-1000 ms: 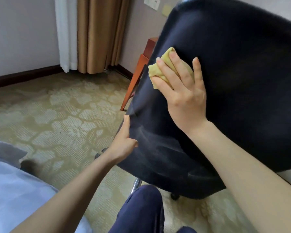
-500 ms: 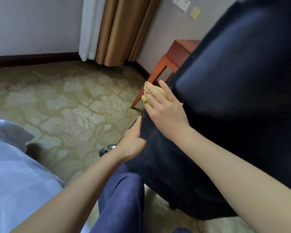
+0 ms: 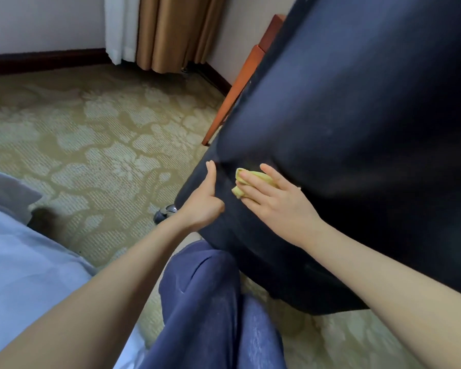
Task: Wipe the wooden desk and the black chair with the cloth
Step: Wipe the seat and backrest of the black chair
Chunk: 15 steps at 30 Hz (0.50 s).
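Closest, at the bottom centre of the frame, are the person's legs in navy trousers (image 3: 205, 302), with pale blue fabric (image 3: 24, 262) filling the lower left corner. Two bare forearms reach up from there to the black chair (image 3: 357, 129), whose broad back takes up the whole right side. The left hand (image 3: 202, 206) holds the chair's left edge: its thumb lies straight up along the dark surface, while the other fingers curl round the edge, where I cannot see them. Just beside it, the right hand (image 3: 274, 198) presses a bunched yellow cloth (image 3: 250, 179) flat against the chair back near the middle of the frame, fingers straight and slightly spread, the cloth peeking out beyond the fingertips. Below the left wrist a chrome part of the chair base (image 3: 165, 211) shows above the floral-patterned carpet (image 3: 91, 129). Farther off, an orange-brown leg of the wooden desk (image 3: 234, 102) slants behind the chair's edge. At the top, tan curtains (image 3: 176, 30) hang beside a white sheer (image 3: 120, 27), with a dark skirting board (image 3: 43, 59) along the wall.
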Tool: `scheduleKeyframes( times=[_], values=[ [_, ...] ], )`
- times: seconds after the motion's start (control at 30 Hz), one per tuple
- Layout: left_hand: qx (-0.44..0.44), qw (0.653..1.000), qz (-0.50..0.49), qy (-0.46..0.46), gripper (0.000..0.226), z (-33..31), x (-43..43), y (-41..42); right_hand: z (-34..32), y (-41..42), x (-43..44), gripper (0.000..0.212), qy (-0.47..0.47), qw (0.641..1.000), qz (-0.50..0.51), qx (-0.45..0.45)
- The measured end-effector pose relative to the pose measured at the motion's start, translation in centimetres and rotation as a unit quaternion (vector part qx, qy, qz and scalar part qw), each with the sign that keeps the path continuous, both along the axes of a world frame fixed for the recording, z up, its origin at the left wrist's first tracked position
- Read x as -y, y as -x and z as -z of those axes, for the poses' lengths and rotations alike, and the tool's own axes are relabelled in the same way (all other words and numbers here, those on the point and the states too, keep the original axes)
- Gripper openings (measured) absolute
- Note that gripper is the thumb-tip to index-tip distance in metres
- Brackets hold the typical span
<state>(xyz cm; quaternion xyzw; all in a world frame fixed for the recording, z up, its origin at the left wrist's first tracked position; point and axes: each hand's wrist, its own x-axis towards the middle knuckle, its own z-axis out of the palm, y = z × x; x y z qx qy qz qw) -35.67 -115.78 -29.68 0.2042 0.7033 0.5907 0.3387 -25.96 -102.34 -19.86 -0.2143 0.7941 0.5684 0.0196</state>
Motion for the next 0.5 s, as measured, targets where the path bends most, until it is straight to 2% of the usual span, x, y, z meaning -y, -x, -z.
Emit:
scheduleKeyframes(
  times=[0.07, 0.1, 0.2, 0.37, 0.5],
  values=[
    [0.007, 1.000, -0.001, 0.001, 0.100, 0.1, -0.2, -0.1, -0.4, -2.4, -1.5, 0.062, 0.009, 1.000, -0.025, -0.017],
    [0.006, 1.000, -0.002, 0.004, 0.100, 0.0, -0.2, -0.2, -0.8, -3.7, -2.1, 0.062, 0.020, 0.999, -0.026, -0.017],
    [-0.009, 1.000, 0.002, 0.017, 0.098, -0.3, -0.2, -0.9, -3.0, -7.3, -3.7, 0.038, 0.060, 0.998, -0.037, 0.006],
    [-0.014, 0.999, 0.024, 0.029, 0.093, -1.4, 0.0, -1.6, -8.7, -9.8, -5.0, 0.043, 0.110, 0.992, -0.058, -0.006],
    [-0.020, 0.998, 0.037, 0.041, 0.093, -2.0, 0.5, -2.2, -11.4, -7.7, -3.5, 0.043, 0.145, 0.982, -0.085, -0.084]
  ],
)
